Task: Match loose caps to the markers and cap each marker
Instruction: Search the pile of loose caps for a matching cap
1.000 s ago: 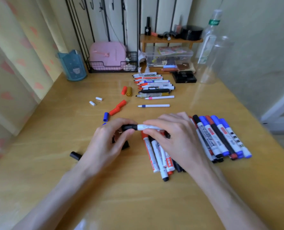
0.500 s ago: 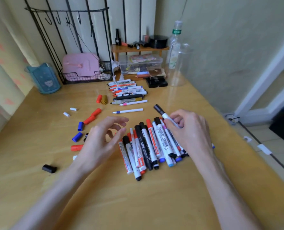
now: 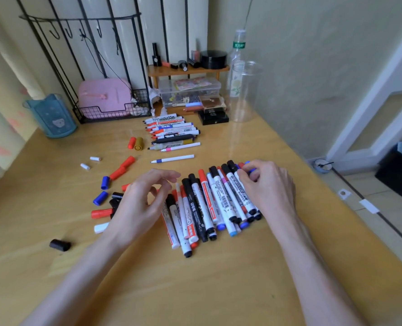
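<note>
Desk [image 3: 195, 290]: light wood, walls along the far edge and the right edge.

Capped markers [image 3: 209, 203]: packed side by side in one row at mid-desk, nearer the right edge. Caps black, red and blue; some barrels stacked on others.

Left hand [image 3: 143, 201]: over the left end of that row. Fingers loosely bent and spread, thumb apart from forefinger, nothing held.

Right hand [image 3: 269, 187]: on the right end of the same row. Fingers curled down onto the marker tops, thumb against a white barrel with a black cap. Gripping or merely resting: cannot be told.

Uncapped markers [image 3: 171, 131]: second row toward the far edge, barrels parallel to it, bare tips at the left ends.

Slim white marker [image 3: 173, 159]: alone, between the two rows.

Loose caps [image 3: 100, 198]: scattered toward the left edge, beside the left hand; red, blue, black and white.

Red cap [image 3: 131, 142] and gold cap [image 3: 138, 144]: side by side, just left of the uncapped row.

Black cap [image 3: 60, 245]: apart from the rest, closest to the near edge.

Blue cup [image 3: 54, 118]: far left corner.

Wire basket [image 3: 111, 111] with a pink case: at the far edge, just beside the cup.

Clear jar [image 3: 243, 90]: far right corner.
</note>
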